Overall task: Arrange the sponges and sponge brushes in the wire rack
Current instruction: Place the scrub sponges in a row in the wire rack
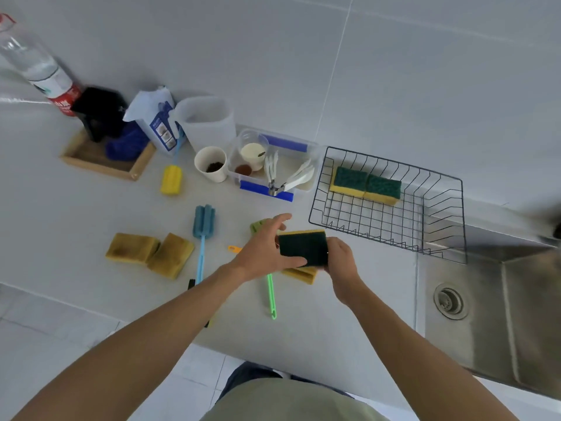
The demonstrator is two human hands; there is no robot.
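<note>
Both hands hold one green-topped sponge above the counter: the left hand grips its near left edge with the thumb, the right hand grips its right side (those fingers are hidden behind it). Under it lies another sponge, mostly covered. The green brush shows only its handle. Two sponges already lie side by side in the wire rack.

No text can be read; the bottle's red label and the carton's print are too blurred.
</note>
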